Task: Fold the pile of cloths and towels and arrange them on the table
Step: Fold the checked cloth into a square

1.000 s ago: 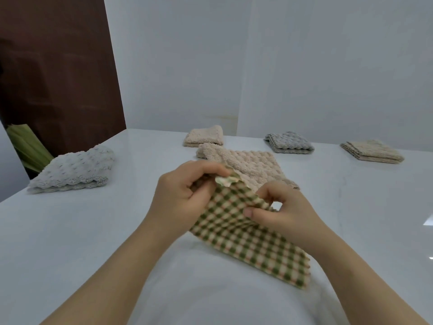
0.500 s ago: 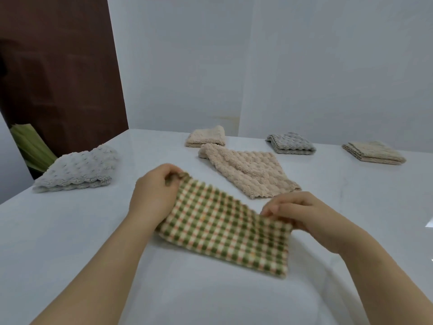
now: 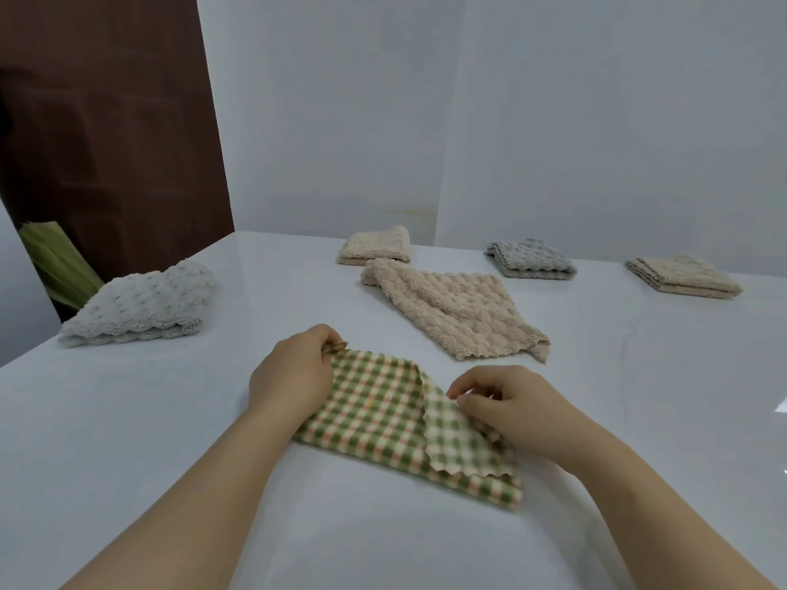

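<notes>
The green-checked cloth (image 3: pixel 374 415) lies flat on the white table (image 3: pixel 170 419), directly in front of the person and between both forearms. It sits aslant: its longer side runs from the left toward the near right, with the far-left corner pointing away from the person. Its right-hand part is turned over onto the rest, forming a flap with a paler underside and a wavy edge.

The left hand (image 3: pixel 294 376) has its fingers curled and pinches the far-left corner of the checked cloth, which bunches slightly at the fingertips. The right hand (image 3: pixel 506 402) pinches the top of the folded flap between thumb and fingers, with its knuckles raised above the fabric.

Six cloths show in all. One is the checked cloth. One is a loose beige towel (image 3: pixel 455 317), spread unfolded just beyond the hands, its length running from far left to near right and its near-right corner rumpled. Four are folded. A pale grey towel (image 3: pixel 145 302) lies near the left edge. A beige towel (image 3: pixel 374 247), a darker grey towel (image 3: pixel 530 259) and a tan cloth (image 3: pixel 681 276) stand in a row along the far side, well apart from each other. The pale grey one shows layered edges, and it may be one thick towel or two stacked.

A green ribbed object (image 3: pixel 55 261) shows past the table's left edge, below a dark brown panel (image 3: pixel 106 121).
</notes>
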{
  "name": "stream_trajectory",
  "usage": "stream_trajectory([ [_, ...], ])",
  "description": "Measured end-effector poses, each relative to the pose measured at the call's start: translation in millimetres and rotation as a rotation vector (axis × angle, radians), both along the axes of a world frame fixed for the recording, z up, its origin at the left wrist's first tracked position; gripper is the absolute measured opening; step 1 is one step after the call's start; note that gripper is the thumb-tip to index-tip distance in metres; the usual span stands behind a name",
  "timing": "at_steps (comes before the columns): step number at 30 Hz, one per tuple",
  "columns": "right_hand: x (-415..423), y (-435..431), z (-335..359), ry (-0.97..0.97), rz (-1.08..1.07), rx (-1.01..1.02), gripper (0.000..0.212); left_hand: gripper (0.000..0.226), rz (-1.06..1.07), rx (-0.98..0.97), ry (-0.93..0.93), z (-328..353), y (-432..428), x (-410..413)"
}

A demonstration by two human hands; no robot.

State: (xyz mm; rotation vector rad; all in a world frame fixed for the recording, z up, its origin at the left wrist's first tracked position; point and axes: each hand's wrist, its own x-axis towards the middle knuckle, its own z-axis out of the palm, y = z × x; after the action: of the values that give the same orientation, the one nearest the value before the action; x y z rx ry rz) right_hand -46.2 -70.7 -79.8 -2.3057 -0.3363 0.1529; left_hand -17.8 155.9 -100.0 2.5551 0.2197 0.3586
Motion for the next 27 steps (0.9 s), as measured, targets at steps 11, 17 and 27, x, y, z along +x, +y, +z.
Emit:
stream_trajectory([
  [11, -10.1, 2.9, 9.3, 0.116, 0.265, -0.138, 0.04, 0.033, 0.014, 0.177, -0.098, -14.9, -8.6, 2.8],
  [17, 1.4, -5.1, 0.4, -0.017, -0.028, 0.115, 0.026, 0.032, -0.016, 0.207, -0.117, -16.2, -8.6, 3.6],
  [27, -0.4, 6.4, -5.0, -0.294, 0.141, -0.27, 0.021, 0.05, -0.275, 0.419, -0.438, -5.4, -15.8, -2.2],
])
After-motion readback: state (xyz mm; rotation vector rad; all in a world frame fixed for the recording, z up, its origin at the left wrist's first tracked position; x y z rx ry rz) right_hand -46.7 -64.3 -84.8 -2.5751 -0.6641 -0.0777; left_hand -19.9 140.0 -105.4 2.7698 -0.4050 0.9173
